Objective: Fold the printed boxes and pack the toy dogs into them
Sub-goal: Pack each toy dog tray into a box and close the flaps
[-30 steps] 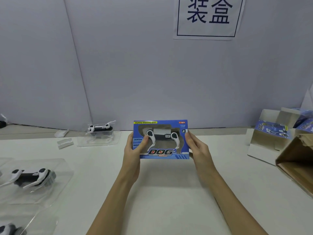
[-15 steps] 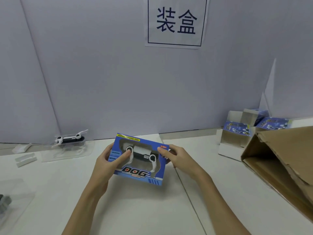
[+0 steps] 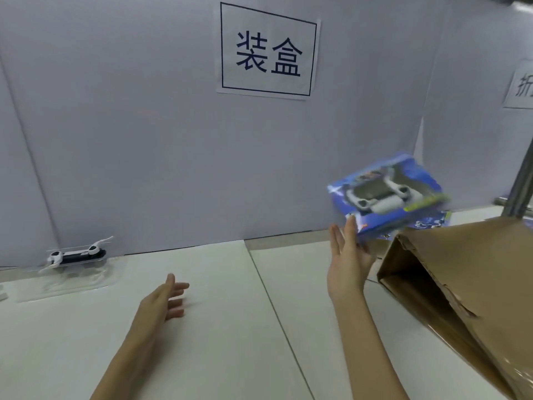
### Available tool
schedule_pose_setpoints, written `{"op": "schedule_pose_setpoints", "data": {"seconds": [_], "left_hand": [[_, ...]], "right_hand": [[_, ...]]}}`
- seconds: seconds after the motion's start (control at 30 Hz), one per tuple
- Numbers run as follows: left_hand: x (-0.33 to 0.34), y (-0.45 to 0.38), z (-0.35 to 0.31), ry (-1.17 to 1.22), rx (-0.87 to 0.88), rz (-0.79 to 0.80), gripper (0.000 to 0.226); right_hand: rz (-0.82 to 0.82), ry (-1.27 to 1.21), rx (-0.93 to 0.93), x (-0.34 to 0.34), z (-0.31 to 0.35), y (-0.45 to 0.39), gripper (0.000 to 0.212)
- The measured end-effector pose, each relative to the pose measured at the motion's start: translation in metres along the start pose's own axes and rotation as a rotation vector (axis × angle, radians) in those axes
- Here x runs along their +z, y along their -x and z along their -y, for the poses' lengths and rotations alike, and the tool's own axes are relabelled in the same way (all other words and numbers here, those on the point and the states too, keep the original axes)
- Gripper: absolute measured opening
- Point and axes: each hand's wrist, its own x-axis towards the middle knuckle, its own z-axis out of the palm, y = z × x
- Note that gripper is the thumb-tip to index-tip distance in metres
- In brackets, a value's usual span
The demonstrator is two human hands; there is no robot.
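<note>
One packed blue box [image 3: 388,194], blurred and tilted, sits above the right hand [image 3: 347,256], whose straight fingertips meet its lower edge. Left hand [image 3: 164,301] hovers empty, fingers relaxed, over the tabletop [image 3: 225,336]. One toy dog [image 3: 76,254] lies at the far-left edge.

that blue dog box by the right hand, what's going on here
A person is packing toy dogs into printed boxes. The packed blue dog box is tilted and blurred just above the open right hand, beside the large brown carton; whether the fingers touch it is unclear. The left hand is open over the white table. Another toy dog sits in a clear tray at far left.
</note>
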Motion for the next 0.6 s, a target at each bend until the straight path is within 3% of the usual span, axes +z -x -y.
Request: {"op": "schedule_pose_setpoints", "data": {"seconds": [0.1, 0.2, 0.27, 0.33, 0.47, 0.6], "left_hand": [[0.002, 0.001, 0.003, -0.077, 0.044, -0.018, 0.047], [0.005, 0.006, 0.006, -0.211, 0.1, -0.021, 0.039], [0.007, 0.01, 0.009, -0.336, 0.175, -0.028, 0.025], [0.011, 0.013, 0.013, -0.447, 0.275, -0.008, 0.009], [0.016, 0.014, 0.022, -0.761, 0.44, 0.102, 0.006], [0.015, 0.012, 0.026, -0.801, 0.453, 0.116, 0.006]], "right_hand": [[-0.08, 0.196, 0.061, -0.014, -0.005, -0.01, 0.062], [-0.025, 0.453, 0.145, -0.026, -0.022, -0.014, 0.028], [0.003, 0.682, 0.129, -0.032, -0.036, -0.011, 0.018], [0.026, 1.003, 0.051, -0.038, -0.05, -0.007, 0.022], [0.169, 1.496, 0.003, -0.043, -0.079, -0.02, 0.045], [0.178, 1.81, 0.005, -0.043, -0.082, -0.062, 0.057]]}}
